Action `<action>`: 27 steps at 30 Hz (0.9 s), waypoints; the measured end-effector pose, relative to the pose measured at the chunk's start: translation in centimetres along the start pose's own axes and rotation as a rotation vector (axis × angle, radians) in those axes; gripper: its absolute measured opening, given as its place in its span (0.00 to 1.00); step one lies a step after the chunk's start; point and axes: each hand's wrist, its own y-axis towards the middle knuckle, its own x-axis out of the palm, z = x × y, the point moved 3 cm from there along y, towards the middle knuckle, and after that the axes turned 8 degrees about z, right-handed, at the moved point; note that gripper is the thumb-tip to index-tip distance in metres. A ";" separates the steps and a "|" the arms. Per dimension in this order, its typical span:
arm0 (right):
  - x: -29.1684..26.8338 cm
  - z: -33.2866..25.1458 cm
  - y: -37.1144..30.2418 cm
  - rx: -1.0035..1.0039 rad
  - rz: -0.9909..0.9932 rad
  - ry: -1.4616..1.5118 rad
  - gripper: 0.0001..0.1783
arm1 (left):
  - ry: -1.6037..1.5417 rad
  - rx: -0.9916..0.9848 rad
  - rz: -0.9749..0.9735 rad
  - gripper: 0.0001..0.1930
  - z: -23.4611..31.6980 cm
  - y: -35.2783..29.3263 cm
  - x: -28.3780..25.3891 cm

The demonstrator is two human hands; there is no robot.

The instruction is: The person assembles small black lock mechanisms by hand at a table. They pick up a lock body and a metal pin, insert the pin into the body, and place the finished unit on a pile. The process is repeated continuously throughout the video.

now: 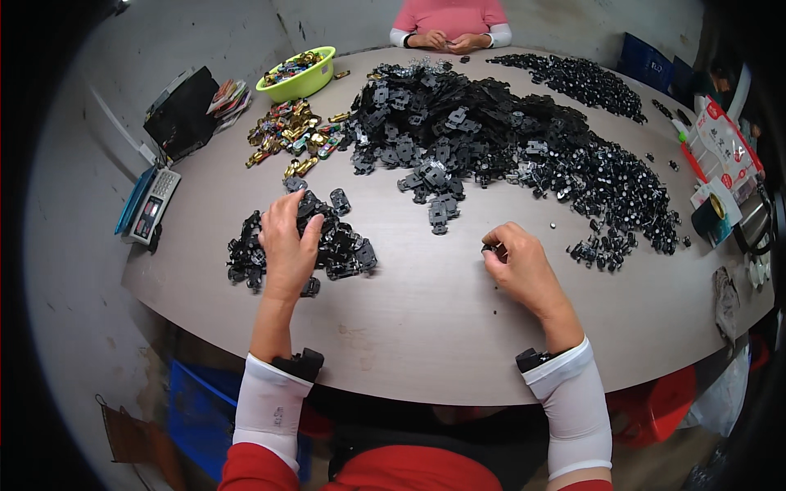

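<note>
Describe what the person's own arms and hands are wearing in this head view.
Both hands are bare: the left hand and the right hand wear no gloves or rings that show. Each forearm has a snug white fabric arm sleeve, ending short of the wrist, with a small black block-shaped device strapped at its cuff. Red garment sleeves begin above the white ones.

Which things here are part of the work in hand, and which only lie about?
In use:
left hand on small pile of black parts
right hand pinching a small black part

Lying about:
green bowl
scale
colourful pieces
</note>
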 end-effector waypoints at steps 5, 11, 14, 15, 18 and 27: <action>0.5 1.9 0.3 0.092 -0.022 0.122 0.05 | -0.380 0.139 -0.311 0.19 6.8 0.1 6.4; 0.1 3.5 0.4 0.200 -0.056 0.221 0.05 | -0.180 0.016 -0.519 0.25 12.6 -1.3 11.3; -0.6 3.8 0.7 0.160 -0.102 -0.003 0.06 | -0.141 0.052 -0.427 0.16 12.7 -1.6 12.1; -0.8 3.9 0.6 0.138 -0.110 -0.059 0.06 | -0.133 0.057 -0.425 0.15 12.3 -1.8 12.8; -1.4 3.6 0.3 0.084 -0.127 -0.173 0.06 | -0.137 0.062 -0.415 0.10 11.1 -2.0 13.5; -0.5 3.1 0.3 0.012 -0.005 -0.109 0.05 | -0.766 -0.532 -0.698 0.11 10.4 -2.6 11.2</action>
